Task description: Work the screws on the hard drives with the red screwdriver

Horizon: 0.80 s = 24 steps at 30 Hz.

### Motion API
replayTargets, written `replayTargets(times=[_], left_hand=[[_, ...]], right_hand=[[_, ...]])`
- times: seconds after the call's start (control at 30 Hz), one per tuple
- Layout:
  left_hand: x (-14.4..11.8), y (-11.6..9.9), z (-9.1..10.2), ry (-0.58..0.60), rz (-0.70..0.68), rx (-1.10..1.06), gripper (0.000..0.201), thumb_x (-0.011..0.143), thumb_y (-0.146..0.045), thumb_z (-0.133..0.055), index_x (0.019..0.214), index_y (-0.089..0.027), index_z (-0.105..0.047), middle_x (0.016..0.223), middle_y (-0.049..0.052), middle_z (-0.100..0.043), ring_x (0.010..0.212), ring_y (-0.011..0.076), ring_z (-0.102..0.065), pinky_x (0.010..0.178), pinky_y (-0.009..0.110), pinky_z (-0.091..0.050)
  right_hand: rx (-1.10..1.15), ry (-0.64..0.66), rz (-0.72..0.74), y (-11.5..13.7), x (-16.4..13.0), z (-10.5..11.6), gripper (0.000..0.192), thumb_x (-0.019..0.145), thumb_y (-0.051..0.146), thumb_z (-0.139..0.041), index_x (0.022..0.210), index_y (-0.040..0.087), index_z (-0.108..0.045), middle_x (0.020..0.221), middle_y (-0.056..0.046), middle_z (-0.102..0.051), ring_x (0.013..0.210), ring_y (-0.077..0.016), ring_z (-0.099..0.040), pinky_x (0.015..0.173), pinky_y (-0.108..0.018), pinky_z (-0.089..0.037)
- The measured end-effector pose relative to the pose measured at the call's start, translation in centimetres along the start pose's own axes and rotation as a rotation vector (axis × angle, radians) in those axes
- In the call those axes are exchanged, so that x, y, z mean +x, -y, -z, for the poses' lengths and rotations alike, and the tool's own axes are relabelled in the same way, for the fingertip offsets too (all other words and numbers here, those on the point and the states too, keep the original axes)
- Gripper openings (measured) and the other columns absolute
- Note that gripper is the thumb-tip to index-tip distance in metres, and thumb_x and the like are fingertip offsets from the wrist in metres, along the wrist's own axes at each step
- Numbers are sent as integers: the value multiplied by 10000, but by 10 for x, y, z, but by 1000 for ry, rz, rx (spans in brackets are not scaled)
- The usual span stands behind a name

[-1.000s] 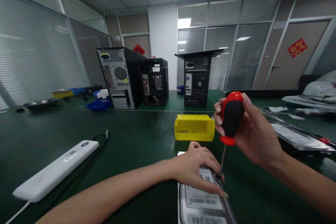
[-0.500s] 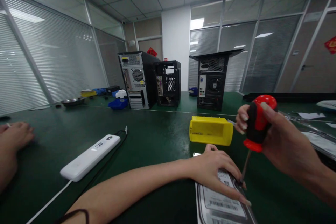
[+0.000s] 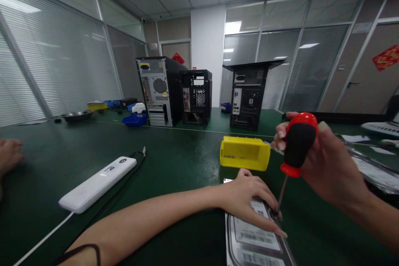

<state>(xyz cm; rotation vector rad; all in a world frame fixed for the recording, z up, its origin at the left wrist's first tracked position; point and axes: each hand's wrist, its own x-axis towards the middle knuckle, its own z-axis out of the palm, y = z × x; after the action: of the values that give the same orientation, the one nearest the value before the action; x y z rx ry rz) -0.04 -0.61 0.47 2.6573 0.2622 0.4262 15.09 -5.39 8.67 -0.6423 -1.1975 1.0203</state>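
Observation:
A silver hard drive point(image 3: 257, 235) with a printed label lies on the green table close to me. Across its far part rests my left hand point(image 3: 249, 199), thumb and fingers gripping the drive's edges. My right hand point(image 3: 330, 170) is closed round the red and black handle of a screwdriver point(image 3: 297, 145). Its shaft slants down, and the tip meets the drive's right edge beside my left fingers. The exact contact point is partly hidden by those fingers. Just beyond the drive, a yellow plastic bin point(image 3: 245, 153) lies with its opening toward me.
A white power strip point(image 3: 98, 185) with cables is at left. Another person's hand point(image 3: 10, 156) rests at the left edge. Computer cases point(image 3: 160, 91) stand at the back, with a blue bin point(image 3: 134, 119) beside them. Another drive point(image 3: 375, 170) lies at right.
The screwdriver handle has turned a little in my right hand, showing more of its black side. My left hand stays on the hard drive. The whole view has shifted slightly.

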Motion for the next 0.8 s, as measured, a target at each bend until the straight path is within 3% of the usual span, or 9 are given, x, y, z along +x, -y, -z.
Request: replayTargets(times=[0.1, 0.27, 0.5, 0.63, 0.8], left_hand=[[0, 0, 1, -13, -6, -23, 279, 751, -476, -665, 915, -251, -662, 1026, -27, -671, 1068, 180, -544, 912, 338, -261], [-1, 0, 0, -15, -5, -20, 256, 742, -421, -689, 928, -247, -658, 1031, -30, -669, 1066, 186, -541, 884, 330, -261], [-2, 0, 0, -34, -65, 1, 251, 785, -434, -645, 922, -224, -650, 1000, -28, -673, 1037, 165, -559, 837, 321, -251], [-2, 2, -1, -37, -74, -9, 294, 794, -476, -621, 937, -220, -649, 1017, -22, -668, 1048, 170, -552, 827, 321, -247], [0, 4, 0, -17, -63, -9, 319, 774, -488, -637, 957, -228, -659, 1044, -12, -668, 1054, 193, -551, 828, 324, -247]], right_hand=[[-84, -9, 79, -3, 3, 0, 284, 642, 414, -733, 804, 239, -578, 755, 6, -543, 594, -111, -494, 521, -199, -451], [-147, 9, 101, -5, 4, 1, 197, 717, 356, -668, 788, 228, -537, 728, 3, -534, 568, -113, -476, 515, -217, -420], [-55, 131, 42, -2, -2, 2, 291, 795, 418, -562, 1019, 240, -614, 817, -28, -580, 596, -135, -537, 537, -239, -464], [-39, 173, 55, -2, -3, 2, 336, 823, 463, -511, 1107, 288, -558, 802, -19, -590, 549, -142, -533, 474, -258, -448], [-68, 138, 138, -1, 0, 1, 160, 783, 395, -608, 880, 290, -536, 697, 35, -555, 442, -97, -470, 417, -228, -394]])
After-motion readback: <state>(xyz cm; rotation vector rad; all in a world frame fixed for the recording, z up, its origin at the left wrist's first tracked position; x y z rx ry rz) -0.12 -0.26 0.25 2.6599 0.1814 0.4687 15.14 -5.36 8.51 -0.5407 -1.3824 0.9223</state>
